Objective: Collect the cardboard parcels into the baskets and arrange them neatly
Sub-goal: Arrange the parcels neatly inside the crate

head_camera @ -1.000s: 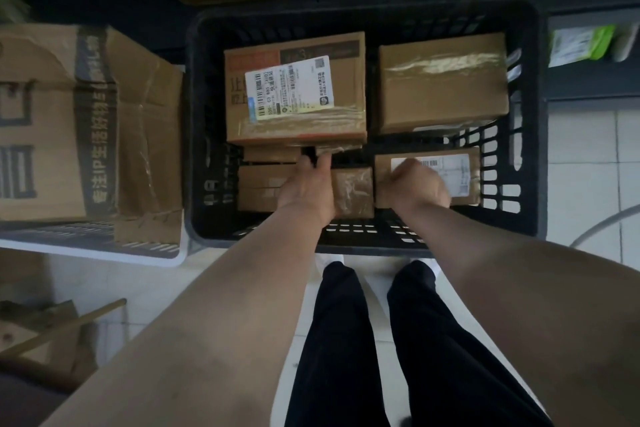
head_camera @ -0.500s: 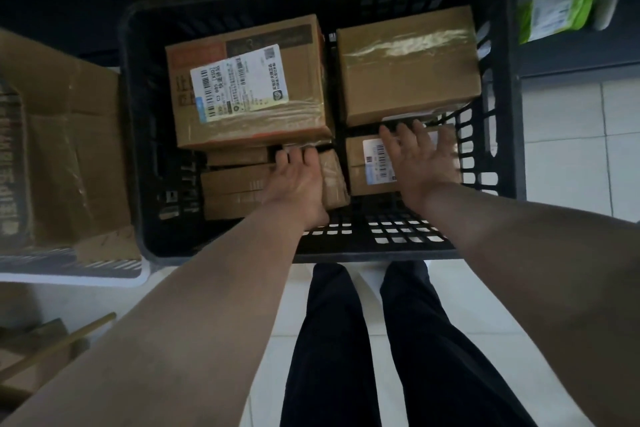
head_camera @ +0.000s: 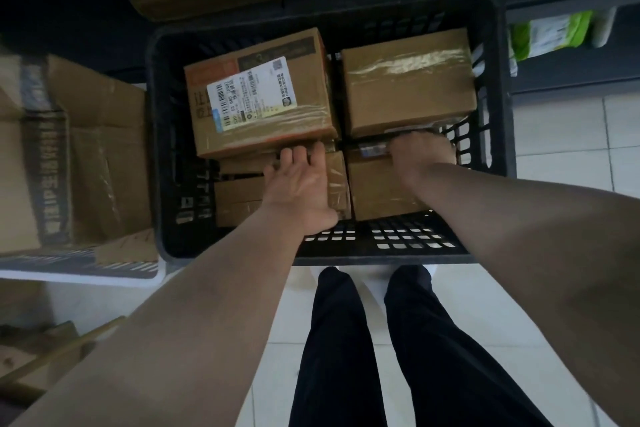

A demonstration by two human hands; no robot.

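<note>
The small taped parcel (head_camera: 336,180) lies in the black basket (head_camera: 491,45), at its near side, under the left hand (head_camera: 298,187). That hand's fingers (head_camera: 287,158) are released and lie flat, their tips meeting the lower edge of the labelled parcel (head_camera: 263,94) in the basket's far left. The near-right parcel (head_camera: 377,187) sits beneath the right hand (head_camera: 422,152), whose fingers bend over its far edge and grasp it, though blur hides the tips.

There is one basket and two hands. I count five parcels for certain, the other two being the plain taped parcel (head_camera: 408,87) at the basket's far right and a flat parcel (head_camera: 235,198) at its near left. More may be stacked there, but I cannot tell.

Both forearms reach forward and down over the basket's near wall, palms down.
</note>
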